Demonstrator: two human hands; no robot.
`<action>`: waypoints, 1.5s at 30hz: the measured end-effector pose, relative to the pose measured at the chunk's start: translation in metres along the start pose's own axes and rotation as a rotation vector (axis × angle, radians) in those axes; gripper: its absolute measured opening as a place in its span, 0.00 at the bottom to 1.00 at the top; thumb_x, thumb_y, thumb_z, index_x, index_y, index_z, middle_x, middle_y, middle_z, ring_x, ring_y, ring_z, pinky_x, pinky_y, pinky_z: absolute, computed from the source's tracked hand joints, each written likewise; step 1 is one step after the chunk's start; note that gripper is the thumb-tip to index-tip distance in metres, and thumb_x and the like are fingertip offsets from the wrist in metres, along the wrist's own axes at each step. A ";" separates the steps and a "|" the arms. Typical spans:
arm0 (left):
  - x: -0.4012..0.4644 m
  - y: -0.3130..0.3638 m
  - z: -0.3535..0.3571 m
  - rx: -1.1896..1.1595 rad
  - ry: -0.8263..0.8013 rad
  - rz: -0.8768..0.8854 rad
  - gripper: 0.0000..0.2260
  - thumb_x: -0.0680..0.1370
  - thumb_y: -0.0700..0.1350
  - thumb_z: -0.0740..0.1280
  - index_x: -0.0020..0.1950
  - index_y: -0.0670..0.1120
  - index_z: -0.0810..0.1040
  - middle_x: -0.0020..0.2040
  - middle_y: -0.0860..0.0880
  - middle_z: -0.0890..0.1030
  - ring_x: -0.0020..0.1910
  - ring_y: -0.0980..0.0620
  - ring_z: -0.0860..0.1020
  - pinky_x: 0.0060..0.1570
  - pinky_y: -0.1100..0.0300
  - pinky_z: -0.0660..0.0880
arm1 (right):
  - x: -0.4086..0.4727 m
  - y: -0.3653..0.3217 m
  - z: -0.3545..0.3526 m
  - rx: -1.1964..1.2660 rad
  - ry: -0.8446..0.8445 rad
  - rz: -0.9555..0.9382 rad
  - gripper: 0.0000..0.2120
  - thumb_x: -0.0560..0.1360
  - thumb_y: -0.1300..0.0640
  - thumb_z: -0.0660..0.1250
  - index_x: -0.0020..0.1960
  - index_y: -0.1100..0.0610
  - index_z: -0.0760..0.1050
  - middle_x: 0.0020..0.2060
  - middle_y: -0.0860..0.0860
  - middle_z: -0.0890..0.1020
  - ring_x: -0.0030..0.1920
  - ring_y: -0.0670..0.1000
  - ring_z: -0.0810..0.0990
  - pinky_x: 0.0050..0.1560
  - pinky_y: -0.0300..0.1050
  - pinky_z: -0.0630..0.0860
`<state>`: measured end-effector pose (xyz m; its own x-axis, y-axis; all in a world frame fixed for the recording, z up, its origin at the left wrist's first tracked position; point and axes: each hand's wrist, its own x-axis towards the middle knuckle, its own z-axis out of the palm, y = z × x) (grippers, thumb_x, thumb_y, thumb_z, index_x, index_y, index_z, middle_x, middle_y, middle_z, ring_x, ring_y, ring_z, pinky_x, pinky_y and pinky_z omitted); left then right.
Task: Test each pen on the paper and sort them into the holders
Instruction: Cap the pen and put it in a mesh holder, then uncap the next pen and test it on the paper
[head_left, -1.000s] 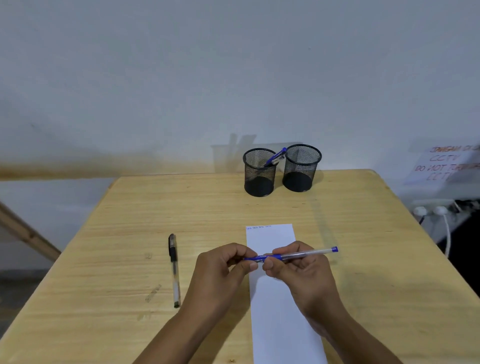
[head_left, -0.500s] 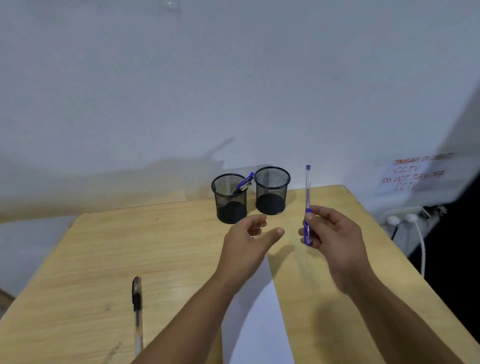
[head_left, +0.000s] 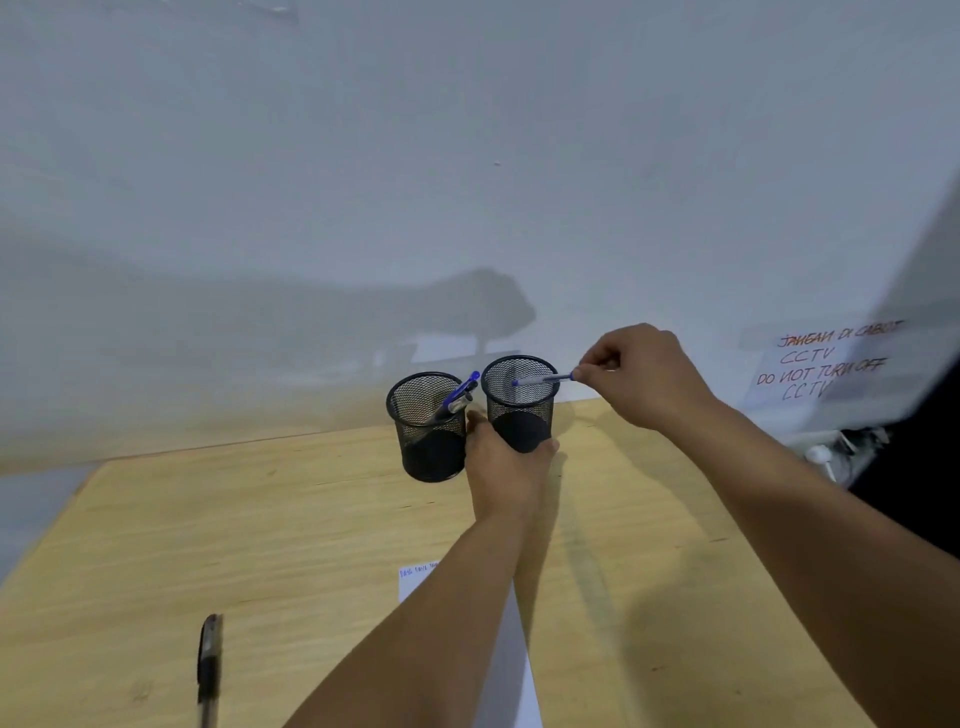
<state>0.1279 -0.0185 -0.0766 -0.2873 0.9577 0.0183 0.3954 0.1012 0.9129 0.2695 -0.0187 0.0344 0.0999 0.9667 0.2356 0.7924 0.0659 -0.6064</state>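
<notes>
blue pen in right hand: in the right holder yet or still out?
Partly in. The blue pen lies nearly level across the right holder rim, tip inside, back end pinched by the right hand.

Single view only, worn on the head; nothing shared with a second camera. Looks forward and slightly down across a wooden table (head_left: 291, 545) toward a white wall (head_left: 467, 156), which fills the upper half. Wide angle: table edges splay outward, right margin bends. Close to the near table end, forearms entering from the bottom edge. Left hand (head_left: 506, 465) and right hand (head_left: 641, 376) near centre, at two mesh pen holders (head_left: 434, 431) by the far table edge. Paper (head_left: 506, 675) and a black pen (head_left: 209, 662) low in frame, cut by the bottom edge. Handwritten notice (head_left: 821, 366) at right.
</notes>
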 end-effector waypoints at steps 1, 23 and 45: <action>0.001 0.002 0.002 -0.012 0.015 -0.001 0.39 0.63 0.54 0.79 0.67 0.39 0.69 0.59 0.42 0.79 0.60 0.42 0.78 0.60 0.47 0.76 | 0.005 -0.001 0.004 -0.010 -0.012 0.001 0.06 0.73 0.54 0.73 0.41 0.56 0.84 0.35 0.47 0.82 0.37 0.44 0.77 0.33 0.37 0.68; -0.021 -0.001 -0.033 -0.018 -0.111 0.082 0.15 0.72 0.46 0.75 0.55 0.48 0.76 0.50 0.53 0.82 0.45 0.56 0.79 0.39 0.74 0.68 | -0.010 -0.011 0.045 -0.122 0.186 -0.111 0.11 0.75 0.46 0.68 0.54 0.49 0.81 0.52 0.49 0.84 0.55 0.58 0.78 0.55 0.55 0.73; -0.053 -0.108 -0.276 0.379 -0.088 0.138 0.15 0.79 0.39 0.65 0.65 0.49 0.79 0.64 0.51 0.80 0.65 0.54 0.76 0.59 0.68 0.66 | -0.150 -0.110 0.155 0.152 -0.257 -0.167 0.05 0.74 0.54 0.68 0.48 0.47 0.81 0.43 0.41 0.82 0.41 0.44 0.78 0.44 0.42 0.75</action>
<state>-0.1401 -0.1547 -0.0635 -0.1398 0.9870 0.0796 0.7230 0.0469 0.6893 0.0739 -0.1325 -0.0515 -0.1935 0.9690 0.1539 0.6841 0.2457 -0.6867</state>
